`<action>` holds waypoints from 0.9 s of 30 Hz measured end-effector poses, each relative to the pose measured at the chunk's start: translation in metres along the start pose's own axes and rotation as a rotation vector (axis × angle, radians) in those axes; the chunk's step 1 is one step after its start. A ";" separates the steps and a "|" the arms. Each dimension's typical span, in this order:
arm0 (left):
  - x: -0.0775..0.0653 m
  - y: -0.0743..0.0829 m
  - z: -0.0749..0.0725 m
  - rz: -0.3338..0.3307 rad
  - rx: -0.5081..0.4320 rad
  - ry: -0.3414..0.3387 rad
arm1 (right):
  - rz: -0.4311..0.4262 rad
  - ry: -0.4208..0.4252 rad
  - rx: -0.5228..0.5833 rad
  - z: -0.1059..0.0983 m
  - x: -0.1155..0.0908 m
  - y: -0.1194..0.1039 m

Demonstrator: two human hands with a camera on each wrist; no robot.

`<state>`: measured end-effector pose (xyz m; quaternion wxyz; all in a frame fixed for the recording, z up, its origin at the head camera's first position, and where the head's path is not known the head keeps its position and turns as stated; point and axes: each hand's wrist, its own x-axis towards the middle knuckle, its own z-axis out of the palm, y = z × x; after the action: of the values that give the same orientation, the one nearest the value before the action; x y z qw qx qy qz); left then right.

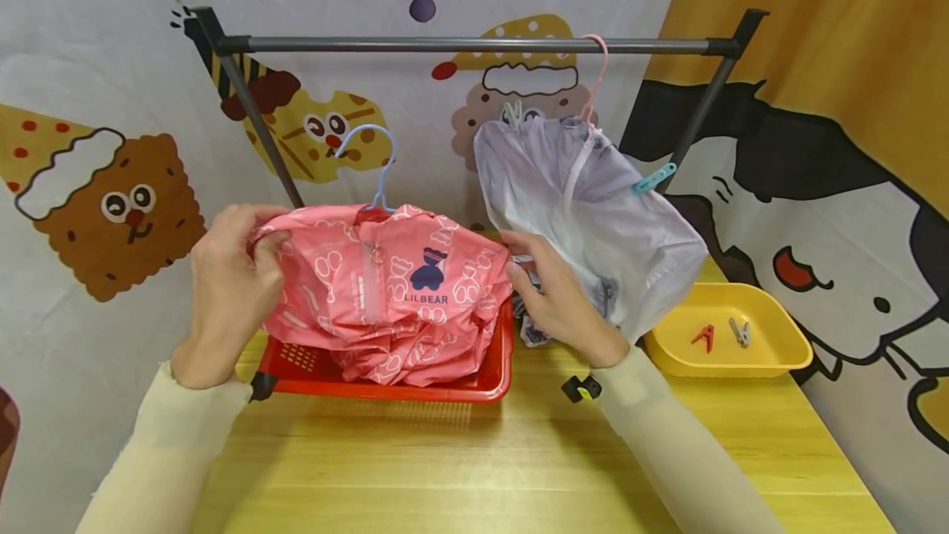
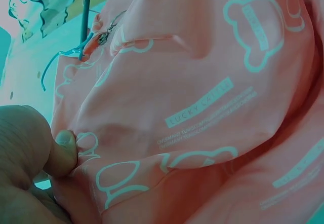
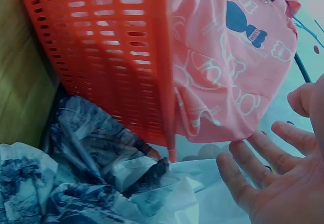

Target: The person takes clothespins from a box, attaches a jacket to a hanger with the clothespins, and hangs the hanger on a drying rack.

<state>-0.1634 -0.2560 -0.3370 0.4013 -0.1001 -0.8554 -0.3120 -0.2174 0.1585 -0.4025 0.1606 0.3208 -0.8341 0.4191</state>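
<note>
A pink hooded-looking jacket (image 1: 460,262) with bear outlines and "LILBEAR" lettering is held up, its lower part bunched in a red basket (image 1: 445,393). A blue clothes hanger (image 1: 384,171) pokes its hook out of the collar; the rest is hidden inside the cloth. At the jacket's left shoulder, my left hand (image 1: 236,287) pinches the fabric between thumb and fingers, as the left wrist view confirms. My right hand (image 1: 559,295) is at the opposite shoulder; in the right wrist view its fingers (image 3: 263,168) are spread and nearly straight, fingertips by the jacket's edge.
Behind stands a grey rail (image 1: 415,44) where a pale grey-white garment (image 1: 630,221) hangs on a pink hanger (image 1: 599,77), with a teal clothespin (image 1: 656,178) clipped on. A yellow tray (image 1: 730,365) at right holds a red and a grey clothespin. A small black object (image 1: 582,389) is near my right wrist.
</note>
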 end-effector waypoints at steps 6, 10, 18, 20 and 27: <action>0.003 0.007 -0.002 0.012 -0.003 0.028 | -0.017 0.009 0.002 -0.003 0.007 -0.004; 0.005 0.013 -0.005 0.014 -0.016 0.038 | -0.002 0.002 0.002 -0.005 0.009 -0.006; 0.009 0.022 -0.007 0.021 -0.033 0.072 | -0.009 0.015 -0.007 -0.007 0.014 -0.007; 0.010 0.025 -0.007 0.023 -0.036 0.081 | -0.006 0.010 0.007 -0.008 0.015 -0.007; 0.013 0.034 -0.006 0.033 -0.061 0.079 | 0.011 0.023 -0.004 -0.011 0.018 -0.008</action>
<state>-0.1537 -0.2340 -0.3086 0.4367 -0.1139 -0.8271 -0.3349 -0.2255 0.1565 -0.3816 0.1684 0.3110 -0.8347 0.4222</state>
